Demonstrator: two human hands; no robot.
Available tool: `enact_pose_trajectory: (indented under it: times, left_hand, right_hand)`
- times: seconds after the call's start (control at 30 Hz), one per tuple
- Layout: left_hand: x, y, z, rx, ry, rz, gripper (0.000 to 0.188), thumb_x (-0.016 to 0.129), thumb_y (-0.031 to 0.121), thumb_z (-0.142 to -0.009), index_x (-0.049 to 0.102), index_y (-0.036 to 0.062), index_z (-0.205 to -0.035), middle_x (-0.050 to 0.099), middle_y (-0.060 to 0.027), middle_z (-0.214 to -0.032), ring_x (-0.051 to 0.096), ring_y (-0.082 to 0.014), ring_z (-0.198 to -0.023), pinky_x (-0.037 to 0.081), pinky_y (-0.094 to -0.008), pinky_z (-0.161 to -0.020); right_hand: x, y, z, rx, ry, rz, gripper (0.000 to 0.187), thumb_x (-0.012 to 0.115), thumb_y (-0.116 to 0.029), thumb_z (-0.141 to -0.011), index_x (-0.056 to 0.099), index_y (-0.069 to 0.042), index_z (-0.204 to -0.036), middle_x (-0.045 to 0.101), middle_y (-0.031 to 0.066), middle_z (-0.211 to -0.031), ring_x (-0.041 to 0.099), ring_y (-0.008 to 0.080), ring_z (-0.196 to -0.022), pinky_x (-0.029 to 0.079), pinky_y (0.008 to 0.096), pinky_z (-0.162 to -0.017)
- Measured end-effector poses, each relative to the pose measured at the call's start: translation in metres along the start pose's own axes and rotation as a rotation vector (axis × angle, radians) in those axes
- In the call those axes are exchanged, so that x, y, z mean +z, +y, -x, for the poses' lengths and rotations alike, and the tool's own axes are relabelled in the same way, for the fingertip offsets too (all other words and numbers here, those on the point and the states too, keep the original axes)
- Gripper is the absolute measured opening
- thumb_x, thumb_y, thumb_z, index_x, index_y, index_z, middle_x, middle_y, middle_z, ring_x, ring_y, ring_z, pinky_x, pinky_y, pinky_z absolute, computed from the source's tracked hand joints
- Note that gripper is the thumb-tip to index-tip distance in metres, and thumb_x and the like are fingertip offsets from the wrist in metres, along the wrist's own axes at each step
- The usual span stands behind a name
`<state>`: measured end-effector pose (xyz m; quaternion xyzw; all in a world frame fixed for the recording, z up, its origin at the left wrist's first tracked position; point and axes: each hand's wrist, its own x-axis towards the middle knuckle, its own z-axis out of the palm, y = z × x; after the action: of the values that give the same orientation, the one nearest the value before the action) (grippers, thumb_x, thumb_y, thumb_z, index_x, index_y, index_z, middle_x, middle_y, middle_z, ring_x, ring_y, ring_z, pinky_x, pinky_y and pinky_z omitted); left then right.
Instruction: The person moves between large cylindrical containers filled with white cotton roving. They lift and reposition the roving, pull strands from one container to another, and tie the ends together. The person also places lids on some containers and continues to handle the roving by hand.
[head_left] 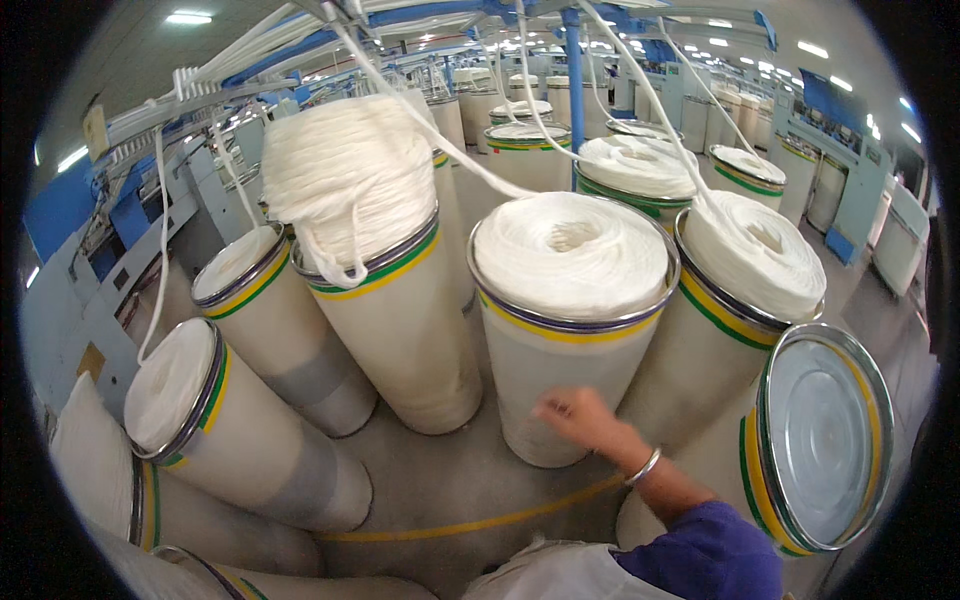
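My right hand [578,414], with a bangle [644,467] at its wrist, is in front of the lower wall of a sliver can [570,375]. Motion smears its fingers, and nothing held shows in it. Whether it touches the can I cannot tell. Coiled white sliver [572,255] fills this can a little above its rim, and a strand runs from it up to the left. To the left, a taller stack of sliver [350,185] rises high out of another can [400,330], with a loose loop hanging over its rim. My left hand is out of view.
At the right, close by, stands a can [820,430] with only a pale disc inside its rim. More filled cans [755,255] are behind and at left [250,420]. Strands climb to overhead blue rails [290,55]. A yellow line [470,527] crosses the grey floor.
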<state>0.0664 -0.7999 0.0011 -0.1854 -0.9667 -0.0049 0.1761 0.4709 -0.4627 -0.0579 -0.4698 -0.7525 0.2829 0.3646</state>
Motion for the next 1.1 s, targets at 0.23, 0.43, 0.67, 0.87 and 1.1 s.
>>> enact_pose_trajectory:
  times: [0.23, 0.43, 0.67, 0.87, 1.1]
  left_hand:
    - [-0.066, 0.017, 0.066, -0.063, -0.233, 0.243, 0.058, 0.057, 0.049, -0.089, 0.064, -0.0036, -0.112, 0.067, -0.0246, -0.104, 0.063, -0.0411, -0.097, 0.050, -0.0440, -0.084]
    - [-0.050, -0.001, 0.119, 0.261, 0.030, 0.136, 0.050, 0.061, 0.050, -0.085, 0.071, 0.0028, -0.096, 0.065, -0.0167, -0.064, 0.060, -0.0398, -0.054, 0.051, -0.0474, -0.055]
    - [-0.022, -0.042, 0.175, 0.351, -0.043, 0.215, 0.044, 0.068, 0.041, -0.082, 0.067, 0.0052, -0.107, 0.068, -0.0188, -0.088, 0.065, -0.0369, -0.077, 0.052, -0.0469, -0.069]
    - [0.002, -0.108, 0.168, 0.574, 0.143, 0.210, 0.048, 0.078, 0.047, -0.071, 0.070, 0.0150, -0.105, 0.069, -0.0126, -0.094, 0.066, -0.0330, -0.087, 0.052, -0.0449, -0.080]
    - [0.018, -0.165, 0.121, 0.525, 0.016, 0.333, 0.047, 0.078, 0.060, -0.063, 0.072, 0.0149, -0.074, 0.068, -0.0060, -0.079, 0.066, -0.0284, -0.078, 0.050, -0.0404, -0.061]
  right_hand:
    - [-0.107, 0.064, -0.035, -0.098, 0.539, 0.561, 0.026, 0.076, -0.027, -0.076, 0.066, -0.005, -0.087, 0.065, 0.0131, -0.093, 0.060, 0.0324, -0.090, 0.047, 0.0414, -0.080]
    - [-0.072, 0.076, -0.094, -0.102, 0.140, 0.743, 0.038, 0.080, -0.039, -0.068, 0.065, -0.007, -0.082, 0.067, 0.0154, -0.084, 0.064, 0.0342, -0.084, 0.050, 0.0452, -0.073]
    - [-0.036, 0.065, -0.093, -0.050, 0.217, 0.842, 0.034, 0.074, -0.038, -0.075, 0.067, -0.005, -0.081, 0.068, 0.0175, -0.083, 0.066, 0.0359, -0.081, 0.051, 0.0455, -0.073]
    - [-0.036, 0.059, 0.001, -0.322, 0.228, 0.738, 0.037, 0.076, -0.038, -0.074, 0.062, -0.004, -0.080, 0.062, 0.0178, -0.070, 0.061, 0.0377, -0.068, 0.046, 0.0470, -0.062]
    - [-0.101, 0.103, 0.063, -0.346, 0.264, 0.563, 0.043, 0.078, -0.039, -0.067, 0.056, -0.002, -0.072, 0.056, 0.0174, -0.067, 0.053, 0.0389, -0.066, 0.039, 0.0482, -0.063]
